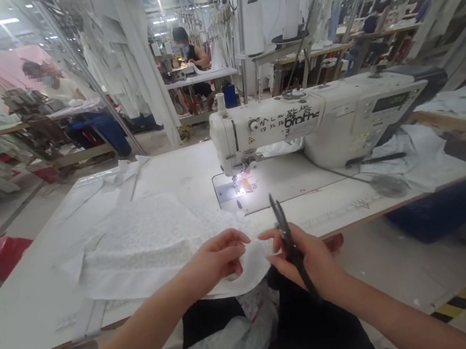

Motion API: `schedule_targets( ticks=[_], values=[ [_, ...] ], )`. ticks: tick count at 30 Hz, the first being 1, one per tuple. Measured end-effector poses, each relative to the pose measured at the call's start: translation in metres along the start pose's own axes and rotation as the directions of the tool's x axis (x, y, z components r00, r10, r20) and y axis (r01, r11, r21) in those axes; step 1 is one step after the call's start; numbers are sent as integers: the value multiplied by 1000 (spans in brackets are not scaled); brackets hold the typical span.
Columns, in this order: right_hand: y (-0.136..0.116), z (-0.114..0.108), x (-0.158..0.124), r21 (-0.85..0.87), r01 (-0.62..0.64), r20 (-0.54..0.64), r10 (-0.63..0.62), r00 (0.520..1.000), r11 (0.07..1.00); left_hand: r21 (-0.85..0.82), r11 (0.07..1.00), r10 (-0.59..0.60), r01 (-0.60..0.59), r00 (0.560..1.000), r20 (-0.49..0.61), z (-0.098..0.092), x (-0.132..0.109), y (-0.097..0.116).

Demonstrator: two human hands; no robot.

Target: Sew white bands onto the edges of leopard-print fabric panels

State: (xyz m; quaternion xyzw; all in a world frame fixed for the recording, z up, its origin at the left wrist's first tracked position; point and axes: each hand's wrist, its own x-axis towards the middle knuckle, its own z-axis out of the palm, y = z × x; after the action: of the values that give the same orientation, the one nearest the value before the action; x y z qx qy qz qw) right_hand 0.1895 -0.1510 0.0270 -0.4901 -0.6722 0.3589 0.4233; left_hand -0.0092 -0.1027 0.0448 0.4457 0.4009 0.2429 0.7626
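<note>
On a white tabletop (174,166), before a "brother" sewing machine (265,125) with handwritten figures, lay patterned white fabric (154,234), near edge pinched by fingers of the left hand (216,258), right hand (312,259) gripping dark scissors (286,237).

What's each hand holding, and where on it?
Left hand: white fabric, apparently pinched near its right-hand end. Right hand: dark scissors, held at the handle end, blades clear. Whether it also pinches fabric is unclear.
</note>
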Motion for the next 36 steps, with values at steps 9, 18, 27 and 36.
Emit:
schedule_targets(
  ticks=[9, 18, 27, 36],
  values=[
    [-3, 26, 12, 54, 28, -98, -23, 995, 998, 183, 983, 35, -22, 997, -68, 0, 3, -12],
    [-1, -26, -5, -287, -113, 172, 168, 971, 951, 280, 956, 117, -85, 988, -99, 3, -2, -13],
    [1, -43, -18, -561, -79, 238, 251, 938, 824, 312, 947, 103, -73, 991, -81, -1, -1, -15],
    [20, -45, -19, -604, -95, 205, 269, 941, 791, 402, 915, 6, 13, 999, -47, -8, -9, -6]
  ],
)
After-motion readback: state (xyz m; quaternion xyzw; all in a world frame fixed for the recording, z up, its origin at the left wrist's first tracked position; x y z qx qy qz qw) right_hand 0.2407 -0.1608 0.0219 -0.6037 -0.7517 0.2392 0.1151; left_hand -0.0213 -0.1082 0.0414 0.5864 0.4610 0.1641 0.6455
